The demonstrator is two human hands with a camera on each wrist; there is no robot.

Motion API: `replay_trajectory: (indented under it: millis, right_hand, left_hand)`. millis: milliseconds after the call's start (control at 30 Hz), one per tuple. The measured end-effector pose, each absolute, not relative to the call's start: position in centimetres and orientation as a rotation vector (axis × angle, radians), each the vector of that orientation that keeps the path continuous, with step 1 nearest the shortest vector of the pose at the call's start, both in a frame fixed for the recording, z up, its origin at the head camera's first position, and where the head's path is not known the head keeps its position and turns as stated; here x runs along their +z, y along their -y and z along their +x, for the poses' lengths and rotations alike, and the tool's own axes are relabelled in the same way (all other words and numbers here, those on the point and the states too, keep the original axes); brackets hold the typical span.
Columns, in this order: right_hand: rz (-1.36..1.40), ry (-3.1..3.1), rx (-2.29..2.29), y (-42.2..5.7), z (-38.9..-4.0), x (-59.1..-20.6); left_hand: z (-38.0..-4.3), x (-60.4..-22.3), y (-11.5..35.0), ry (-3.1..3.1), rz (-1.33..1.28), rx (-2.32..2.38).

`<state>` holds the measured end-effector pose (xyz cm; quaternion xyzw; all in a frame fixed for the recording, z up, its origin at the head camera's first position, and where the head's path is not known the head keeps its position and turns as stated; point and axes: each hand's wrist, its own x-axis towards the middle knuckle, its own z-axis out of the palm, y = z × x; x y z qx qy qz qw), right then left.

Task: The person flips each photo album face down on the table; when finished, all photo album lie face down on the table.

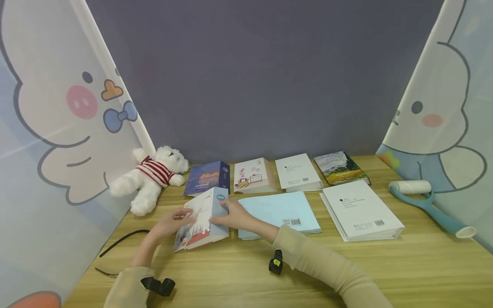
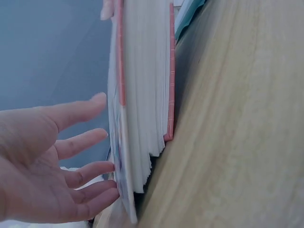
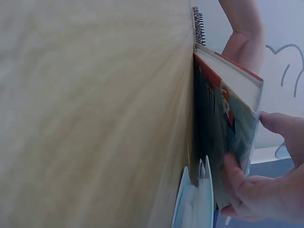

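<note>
A thick book (image 1: 200, 216) with a light illustrated cover and a red lower part sits at the left front, its spine side raised off the table. My right hand (image 1: 236, 215) pinches it by the spine, thumb on one cover and fingers on the other, as the right wrist view shows. My left hand (image 1: 169, 226) has its fingers extended against the cover near the opposite edge; the left wrist view shows these fingers (image 2: 90, 173) touching it. That view also shows the page block (image 2: 145, 85) between red-edged covers. A pale blue book (image 1: 279, 211) lies right beside it.
Behind lie a dark blue book (image 1: 206, 177), a cream book (image 1: 254, 175), a white book (image 1: 298, 171) and a landscape-cover book (image 1: 340, 167). At right are another white book (image 1: 362, 209) and a lint roller (image 1: 431, 205). A plush bear (image 1: 154, 177) and black headbands (image 1: 121, 239) lie left.
</note>
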<state>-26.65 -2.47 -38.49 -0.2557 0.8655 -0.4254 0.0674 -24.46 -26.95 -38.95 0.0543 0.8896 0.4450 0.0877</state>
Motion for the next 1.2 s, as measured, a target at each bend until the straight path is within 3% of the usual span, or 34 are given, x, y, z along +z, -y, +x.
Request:
replay_trajectory:
  millis: [900,1200]
  right_hand:
    - [-0.895,-2.601,-0.854,3.1,-27.1,-38.8]
    - [-0.781,-2.559,-1.084,1.9,-27.9,-38.6]
  left_hand:
    - [-24.7,-38.5,27.8,-2.751,0.188,1.162]
    - [-25.5,-37.9,28.0,-2.778,0.103,1.138]
